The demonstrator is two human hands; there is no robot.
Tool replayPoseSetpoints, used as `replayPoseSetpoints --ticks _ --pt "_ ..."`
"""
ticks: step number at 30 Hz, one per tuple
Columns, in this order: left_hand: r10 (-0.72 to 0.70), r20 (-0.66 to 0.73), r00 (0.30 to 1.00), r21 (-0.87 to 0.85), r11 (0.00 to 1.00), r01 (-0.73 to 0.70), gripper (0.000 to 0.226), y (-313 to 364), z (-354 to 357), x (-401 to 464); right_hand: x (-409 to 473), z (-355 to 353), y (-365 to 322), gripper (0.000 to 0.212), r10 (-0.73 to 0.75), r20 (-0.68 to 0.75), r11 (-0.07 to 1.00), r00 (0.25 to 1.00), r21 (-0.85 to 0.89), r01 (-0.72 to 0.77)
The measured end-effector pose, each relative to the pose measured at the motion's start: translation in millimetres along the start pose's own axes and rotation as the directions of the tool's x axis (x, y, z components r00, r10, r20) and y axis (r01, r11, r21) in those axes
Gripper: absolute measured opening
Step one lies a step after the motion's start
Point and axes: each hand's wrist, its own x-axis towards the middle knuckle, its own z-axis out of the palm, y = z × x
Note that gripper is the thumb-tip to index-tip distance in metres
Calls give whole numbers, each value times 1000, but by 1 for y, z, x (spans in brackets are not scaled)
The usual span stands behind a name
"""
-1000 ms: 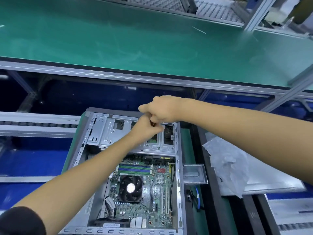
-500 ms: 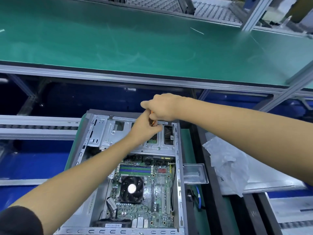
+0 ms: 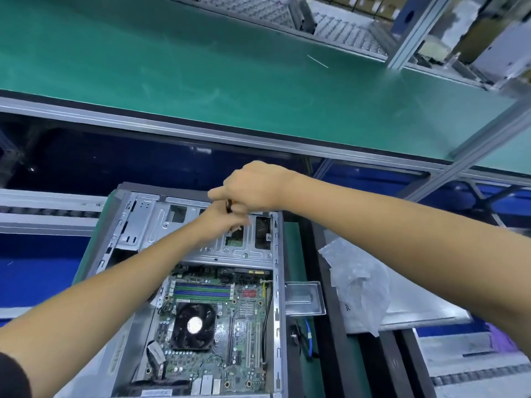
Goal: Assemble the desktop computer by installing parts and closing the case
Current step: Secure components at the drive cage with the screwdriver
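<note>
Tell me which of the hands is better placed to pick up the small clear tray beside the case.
Probably the right hand. The clear tray lies against the right wall of the open case, under the right forearm. The left hand would have to cross the case. Both hands are busy at the drive cage.

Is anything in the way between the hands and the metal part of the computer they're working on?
Nothing visible. Both the left hand and right hand are already at the metal bracket at the far end of the computer case, holding a small dark tool.
</note>
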Motion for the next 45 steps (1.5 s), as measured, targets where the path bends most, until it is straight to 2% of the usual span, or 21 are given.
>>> replayPoseSetpoints --ticks 3,7,10,13,16,18,20,23,26,31,34,38,40,41,43,45 --pt "69 -54 996 93 994 -63 21 0 4 -3 1 5 -1 31 47 -18 998 999 37 -47" --pt "202 -348 915 223 966 -128 28 -7 35 -14 -3 6 4 13 54 -22 993 998 -106 -56" --pt "111 -432 895 121 991 -65 17 -11 48 -4 -2 12 0 16 69 -28 985 997 -156 -72" --pt "47 -319 947 -36 997 -62 31 -13 32 11 -1 14 -1 13 89 -64 968 994 -231 -101" --pt "81 -107 991 -21 996 -83 38 -4 14 13 -2 7 1 28 22 -48 954 999 -299 -35" --pt "102 -44 994 27 995 -101 27 3 11 11 -1 4 2 31 -57 10 946 998 -320 57" --pt "113 -24 993 29 993 -112 22 4 13 12 -3 5 4 22 -39 41 962 998 -267 49" --pt "107 -29 994 51 993 -105 15 1 17 7 -8 12 1 18 0 3 976 1000 -219 1" --pt "116 -39 992 80 990 -113 24 -2 17 0 -13 19 -10 16 49 -49 968 998 -244 -60" --pt "77 68 995 113 990 -84 47 5 6 -21 -24 23 -23 11 109 -113 930 987 -339 -142" --pt "117 6 993 145 983 -117 50 4 -5 -38 -38 22 -23 16 144 -194 930 970 -308 -200" --pt "128 -257 958 160 983 -89 30 4 -16 -61 -60 30 -24 16 288 -352 927 891 -132 -351" --pt "95 -352 931 192 981 -27 25 0 -17 -73 -71 48 -30 15 445 -404 893 799 127 -433" --pt "75 -382 921 214 977 9 23 -3 -16 -81 -76 59 -37 15 541 -380 840 750 279 -465" --pt "55 -422 905 253 966 58 19 -10 -12 -98 -83 83 -56 15 700 -217 641 680 612 -463" --pt "61 -454 889 289 954 83 15 -14 -3 -117 -88 104 -82 20 731 -22 300 682 908 -292"
